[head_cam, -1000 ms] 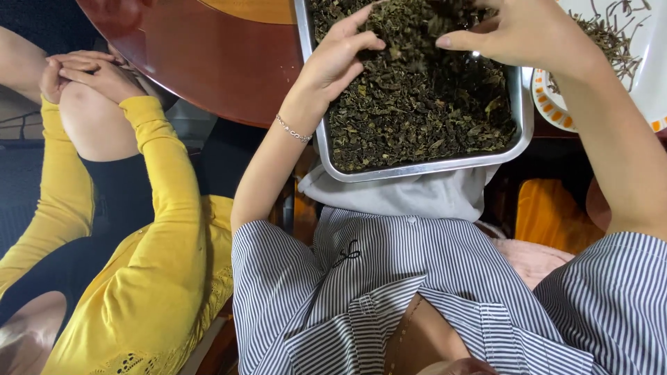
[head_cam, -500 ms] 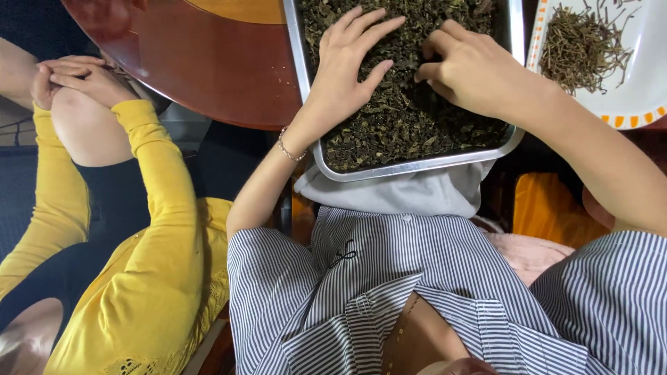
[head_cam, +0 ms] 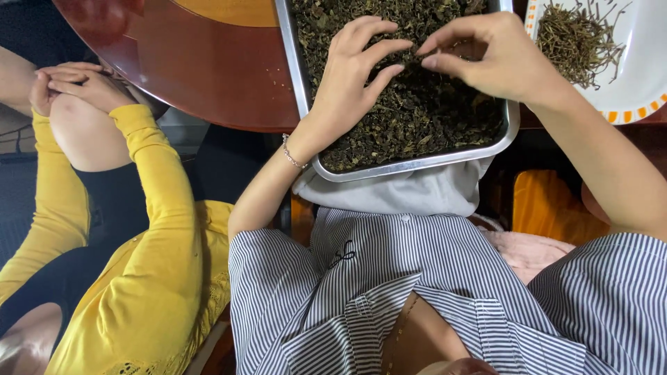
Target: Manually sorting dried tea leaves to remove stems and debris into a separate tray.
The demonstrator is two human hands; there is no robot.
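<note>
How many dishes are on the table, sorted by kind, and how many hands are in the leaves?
Metal tray of dried leaves: 1
White plate of stems: 1
Hands in the leaves: 2, left hand and right hand
Total: 2 dishes, 2 hands
</note>
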